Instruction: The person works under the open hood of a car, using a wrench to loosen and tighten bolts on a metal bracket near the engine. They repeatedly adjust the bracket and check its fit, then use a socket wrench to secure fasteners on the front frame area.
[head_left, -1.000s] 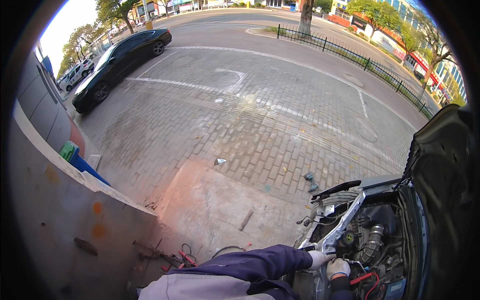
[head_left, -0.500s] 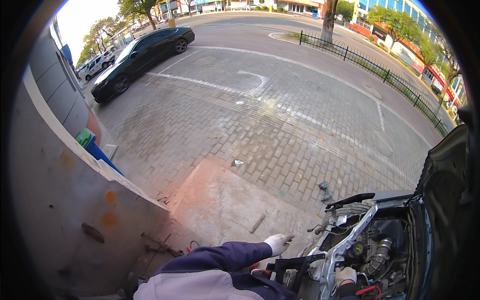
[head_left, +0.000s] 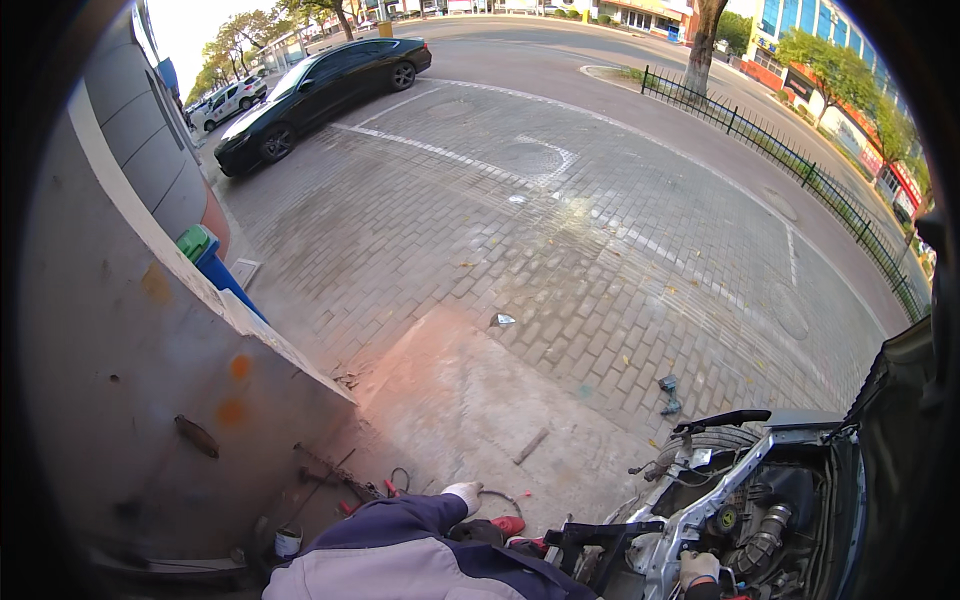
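My left hand [head_left: 465, 495], in a white glove, is low over the concrete, at the near end of a dark cable [head_left: 498, 492] with a red tip. Its fingers are partly hidden, so whether it grips that cable cannot be told. My right hand [head_left: 697, 568], also gloved, is closed over the front of an open engine bay, beside the silver metal frame [head_left: 690, 522]. What lies under its fingers is hidden. Just right of it are a ribbed silver intake hose [head_left: 768, 537] and a round black cap [head_left: 726, 518].
A raised hood [head_left: 900, 400] borders the right side. A teal power tool [head_left: 669, 394] lies on the paving, and a short bar [head_left: 530, 446] on the concrete. A stained wall [head_left: 150, 360] stands left, with a blue bin [head_left: 220, 275] behind it. A black car [head_left: 320, 95] is parked beyond.
My left hand has swung left and back from near the car's front to beside the dark cable. My right hand stays at the engine bay. The whole view has shifted a little.
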